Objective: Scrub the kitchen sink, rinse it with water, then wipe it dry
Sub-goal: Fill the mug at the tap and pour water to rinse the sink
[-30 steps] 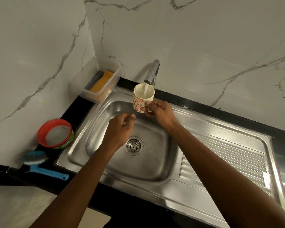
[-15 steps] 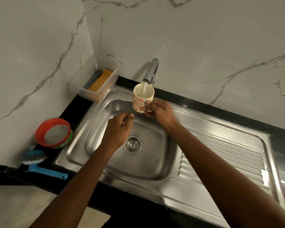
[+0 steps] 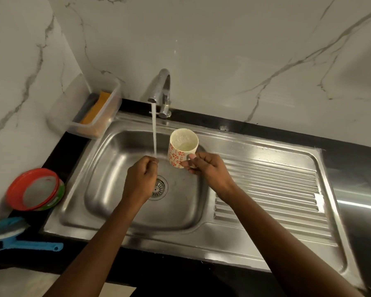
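Marble walls back a black surface holding the steel sink, whose basin lies beneath both hands. Water from the tap falls onto the left hand, whose curled fingertips are pressed together; whether they pinch anything cannot be told. Just right of it, the right hand pinches the handle of a patterned mug, upright beside the stream.

Tap running. The water stream lands on the left hand, whose fingers are curled in, over the sink basin. Drain sits just under that hand. Right hand grips the mug by its handle, upright, just right of the stream, with water inside. Far left of the left hand: red tub, blue brush. Beyond it, a clear box.
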Demonstrator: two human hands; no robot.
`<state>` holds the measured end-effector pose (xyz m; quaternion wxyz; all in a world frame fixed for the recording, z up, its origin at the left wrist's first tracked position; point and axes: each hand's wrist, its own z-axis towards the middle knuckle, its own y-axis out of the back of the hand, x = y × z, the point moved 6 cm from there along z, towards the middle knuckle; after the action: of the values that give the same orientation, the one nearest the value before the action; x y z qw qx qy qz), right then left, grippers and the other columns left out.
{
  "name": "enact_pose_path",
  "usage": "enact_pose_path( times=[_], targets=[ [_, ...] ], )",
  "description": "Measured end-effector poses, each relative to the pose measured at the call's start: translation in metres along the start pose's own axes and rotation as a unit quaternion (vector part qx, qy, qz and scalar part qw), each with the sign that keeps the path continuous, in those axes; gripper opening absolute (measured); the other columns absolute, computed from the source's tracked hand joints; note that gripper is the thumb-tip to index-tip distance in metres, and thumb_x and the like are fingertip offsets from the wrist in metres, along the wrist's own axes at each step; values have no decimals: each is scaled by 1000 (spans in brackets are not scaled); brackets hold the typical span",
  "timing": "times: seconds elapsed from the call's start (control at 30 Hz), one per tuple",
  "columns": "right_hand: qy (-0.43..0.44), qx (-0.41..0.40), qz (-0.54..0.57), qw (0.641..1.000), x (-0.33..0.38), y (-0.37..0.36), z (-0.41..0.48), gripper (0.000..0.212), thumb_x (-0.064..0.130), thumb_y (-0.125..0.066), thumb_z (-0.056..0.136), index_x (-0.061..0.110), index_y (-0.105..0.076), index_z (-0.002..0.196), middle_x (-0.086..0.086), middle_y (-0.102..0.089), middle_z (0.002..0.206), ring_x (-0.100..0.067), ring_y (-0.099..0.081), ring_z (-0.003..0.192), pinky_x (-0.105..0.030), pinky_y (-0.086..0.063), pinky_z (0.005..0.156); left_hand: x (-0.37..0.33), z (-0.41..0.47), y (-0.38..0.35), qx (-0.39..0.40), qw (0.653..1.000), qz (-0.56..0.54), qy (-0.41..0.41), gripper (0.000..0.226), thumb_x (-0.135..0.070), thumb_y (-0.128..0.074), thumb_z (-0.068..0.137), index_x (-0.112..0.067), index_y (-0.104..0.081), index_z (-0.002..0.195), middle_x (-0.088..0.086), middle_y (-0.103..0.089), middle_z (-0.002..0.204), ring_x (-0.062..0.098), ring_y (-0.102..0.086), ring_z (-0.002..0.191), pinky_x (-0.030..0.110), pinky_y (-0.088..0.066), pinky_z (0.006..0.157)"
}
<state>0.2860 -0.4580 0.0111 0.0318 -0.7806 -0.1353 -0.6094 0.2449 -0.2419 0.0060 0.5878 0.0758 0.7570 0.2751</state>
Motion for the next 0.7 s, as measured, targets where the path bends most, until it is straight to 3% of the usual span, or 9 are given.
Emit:
enact_pose_path(
  times=[0.13,0.27,0.37,0.53,0.7],
  targets=[
    [-13,-18,22,1000,-17,40,-42,35,32,-61,105,2,-76,99,-18,-78,104,-42,-69,110,-51,-56,103,-6,-9,-38,28,999,-4,-27,20,-19,-52,106,-16,-70,115,-10,-66,98,1,-61,84,15,-44,71],
    [-13,-55,2,998,-32,92,-91,51,45,-63,100,-5,-73,98,-21,-77,100,-47,-68,106,-63,-52,100,-19,-25,-94,79,993,28,-88,25,-13,-53,105,-16,-66,127,0,-66,123,17,-64,108,27,-47,88],
    [-25,-81,-20,996,-44,137,-133,57,58,-64,95,2,-76,94,-24,-75,98,-48,-67,102,-67,-50,98,-38,-50,-146,145,972,75,-168,33,-13,-52,105,-15,-61,137,3,-59,139,21,-59,123,29,-44,100],
    [-70,-123,-69,988,-70,210,-201,59,64,-61,93,6,-75,91,-16,-75,90,-31,-73,97,-61,-54,96,-62,-99,-230,271,919,142,-249,48,-29,-41,111,-18,-45,157,-2,-32,169,16,-26,157,34,-24,128],
    [-114,-155,-81,978,-86,266,-249,50,65,-57,94,21,-79,96,-8,-78,99,-25,-74,98,-56,-58,96,-86,-137,-310,363,840,235,-327,55,-39,-27,113,-25,-23,166,-4,-10,176,14,1,162,45,-7,132]
  ],
)
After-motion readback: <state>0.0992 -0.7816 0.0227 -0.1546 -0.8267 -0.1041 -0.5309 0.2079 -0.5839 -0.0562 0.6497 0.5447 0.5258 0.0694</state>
